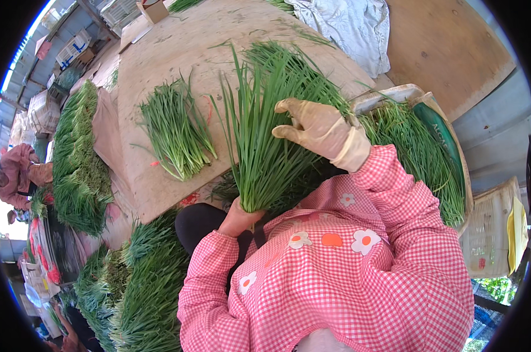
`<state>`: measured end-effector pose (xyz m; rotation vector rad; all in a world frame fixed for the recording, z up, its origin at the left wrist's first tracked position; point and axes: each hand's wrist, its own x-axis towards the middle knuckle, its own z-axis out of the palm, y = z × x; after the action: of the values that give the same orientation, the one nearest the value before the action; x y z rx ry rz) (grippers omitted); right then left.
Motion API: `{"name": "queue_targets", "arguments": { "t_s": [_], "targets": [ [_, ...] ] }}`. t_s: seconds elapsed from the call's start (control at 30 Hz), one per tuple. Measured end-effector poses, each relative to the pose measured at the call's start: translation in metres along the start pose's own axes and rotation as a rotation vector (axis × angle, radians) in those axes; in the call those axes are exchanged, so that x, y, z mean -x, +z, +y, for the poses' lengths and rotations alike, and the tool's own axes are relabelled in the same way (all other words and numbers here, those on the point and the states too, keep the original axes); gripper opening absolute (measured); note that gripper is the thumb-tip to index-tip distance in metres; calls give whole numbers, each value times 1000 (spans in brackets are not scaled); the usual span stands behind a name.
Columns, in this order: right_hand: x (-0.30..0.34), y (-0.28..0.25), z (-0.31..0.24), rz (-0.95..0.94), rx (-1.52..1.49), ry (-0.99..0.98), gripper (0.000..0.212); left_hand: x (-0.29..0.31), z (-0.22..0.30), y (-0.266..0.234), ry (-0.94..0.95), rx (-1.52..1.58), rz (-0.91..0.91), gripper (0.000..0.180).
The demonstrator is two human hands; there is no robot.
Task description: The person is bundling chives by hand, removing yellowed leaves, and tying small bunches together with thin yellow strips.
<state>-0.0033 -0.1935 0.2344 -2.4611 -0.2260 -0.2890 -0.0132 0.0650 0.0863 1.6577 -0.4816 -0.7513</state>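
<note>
My left hand (240,218) is bare and grips the base of a thick bunch of long green chives (264,135), held upright over the edge of a wooden board table (159,58). My right hand (315,126), in a beige glove, rests on the upper right side of the bunch with fingers curled into the leaves. Both sleeves are pink-and-white checked with flower prints. A smaller loose bunch of chives (176,132) lies on the table to the left.
A sack of chives (421,155) stands open at my right. Piles of chives (80,158) line the left side and lie at the lower left (145,287). Another person (16,173) crouches far left. A white crate (491,232) is at the right, a pale cloth (350,26) at the top.
</note>
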Motion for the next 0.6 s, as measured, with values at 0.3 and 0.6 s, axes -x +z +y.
{"name": "queue_targets", "arguments": {
  "t_s": [0.3, 0.6],
  "targets": [
    [4, 40, 35, -56, 419, -57, 20, -3, 5, 3, -28, 176, 26, 26],
    [-29, -12, 102, 475, 353, 119, 21, -4, 8, 0, -44, 193, -17, 26]
  ]
}}
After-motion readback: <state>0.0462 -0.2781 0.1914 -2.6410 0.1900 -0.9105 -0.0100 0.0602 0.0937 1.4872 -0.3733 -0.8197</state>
